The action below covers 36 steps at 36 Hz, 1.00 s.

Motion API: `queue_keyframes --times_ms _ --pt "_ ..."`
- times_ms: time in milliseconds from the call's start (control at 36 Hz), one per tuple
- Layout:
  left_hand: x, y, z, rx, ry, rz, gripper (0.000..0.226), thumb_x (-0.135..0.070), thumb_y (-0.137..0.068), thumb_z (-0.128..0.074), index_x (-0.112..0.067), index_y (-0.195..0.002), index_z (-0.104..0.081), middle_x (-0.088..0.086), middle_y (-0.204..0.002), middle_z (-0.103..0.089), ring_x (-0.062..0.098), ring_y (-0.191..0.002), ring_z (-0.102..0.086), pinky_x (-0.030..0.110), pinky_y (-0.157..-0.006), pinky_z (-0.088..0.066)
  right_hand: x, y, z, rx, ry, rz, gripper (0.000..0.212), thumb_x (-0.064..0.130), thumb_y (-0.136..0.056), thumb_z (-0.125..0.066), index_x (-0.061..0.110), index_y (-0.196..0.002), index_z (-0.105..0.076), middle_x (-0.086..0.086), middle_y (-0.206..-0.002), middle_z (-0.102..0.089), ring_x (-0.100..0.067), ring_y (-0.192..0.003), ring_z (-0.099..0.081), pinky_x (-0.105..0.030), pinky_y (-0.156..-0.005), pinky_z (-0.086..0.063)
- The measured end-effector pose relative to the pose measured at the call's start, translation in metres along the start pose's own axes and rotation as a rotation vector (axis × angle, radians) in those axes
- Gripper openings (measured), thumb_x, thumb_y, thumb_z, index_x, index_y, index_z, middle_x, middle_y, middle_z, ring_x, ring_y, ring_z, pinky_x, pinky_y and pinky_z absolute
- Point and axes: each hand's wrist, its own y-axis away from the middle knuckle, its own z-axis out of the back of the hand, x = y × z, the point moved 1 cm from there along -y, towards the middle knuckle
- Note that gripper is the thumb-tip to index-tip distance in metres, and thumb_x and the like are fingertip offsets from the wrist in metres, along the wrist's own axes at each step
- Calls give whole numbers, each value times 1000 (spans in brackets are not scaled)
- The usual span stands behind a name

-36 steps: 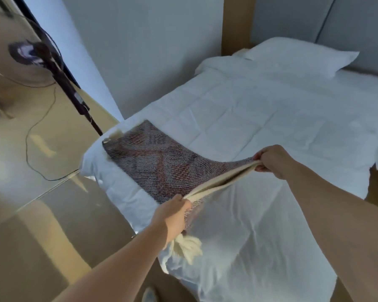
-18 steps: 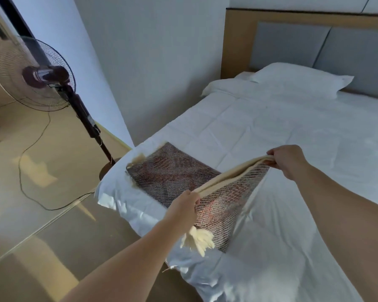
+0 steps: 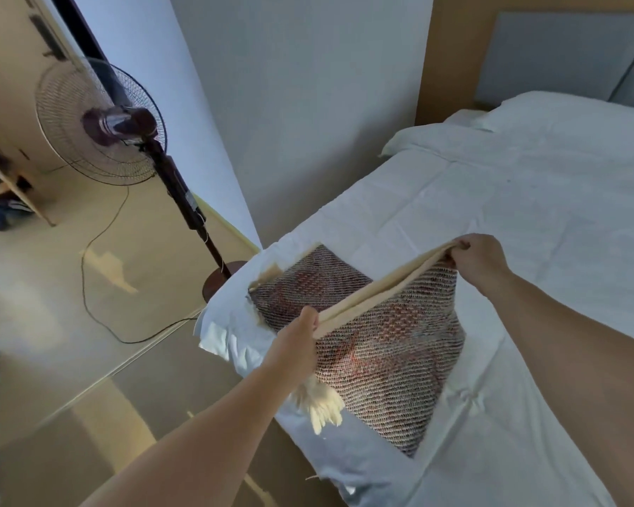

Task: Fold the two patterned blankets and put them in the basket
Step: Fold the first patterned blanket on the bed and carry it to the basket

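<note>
Your left hand and right hand each pinch closed on the cream top edge of the patterned blanket, which hangs over the bed corner. No readable writing shows. A fan stands beyond.

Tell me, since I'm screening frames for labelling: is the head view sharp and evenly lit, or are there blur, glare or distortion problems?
Head view: the patterned blanket, left hand and right hand are fairly sharp; the far-left edge is smeared by motion blur; the fan is slightly soft; the glossy floor shows bright glare patches; wide-angle bending tilts the walls; the white bed looks bluish but is not blown out.
</note>
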Motion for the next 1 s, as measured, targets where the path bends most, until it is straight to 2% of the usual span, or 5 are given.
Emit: queue_keyframes --times_ms 139,278,417,806,1000 --pt "11 -27 10 -47 15 80 38 4 -88 -42 -22 -115 -34 -5 -76 -50 10 -63 -50 21 -45 -30 12 -31 -19 38 65 23 22 3 -89 -47 -1 -76 -65 -11 -67 -58 -28 -64 -52 -28 -50 -38" --pt "23 -46 22 -46 -31 113 10 -7 -95 -41 -16 -96 -45 -6 -76 -45 20 -79 -53 26 -62 -34 26 -55 -39 78 95 59 23 7 -90 -46 5 -76 -64 -12 -75 -61 -30 -72 -57 -30 -59 -41" --pt "51 -67 27 -14 -75 155 19 -15 -98 -38 -13 -79 -41 -3 -69 -43 19 -73 -48 28 -62 -32 39 -72 -62 71 123 86 23 10 -90 -48 1 -75 -64 -13 -74 -60 -30 -72 -55 -33 -61 -42" --pt "150 -176 39 118 -45 94 20 -20 -100 -38 -13 -81 -39 -5 -66 -40 11 -60 -39 30 -56 -28 74 -134 -167 12 146 -6 21 12 -93 -47 11 -78 -62 -6 -78 -58 -23 -76 -52 -27 -67 -35" --pt "218 -251 30 258 48 82 14 -20 -97 -43 -10 -102 -51 5 -87 -60 25 -79 -58 37 -72 -47 77 -181 -254 8 167 -115 23 10 -93 -45 6 -83 -65 -8 -86 -62 -25 -81 -55 -29 -69 -37"
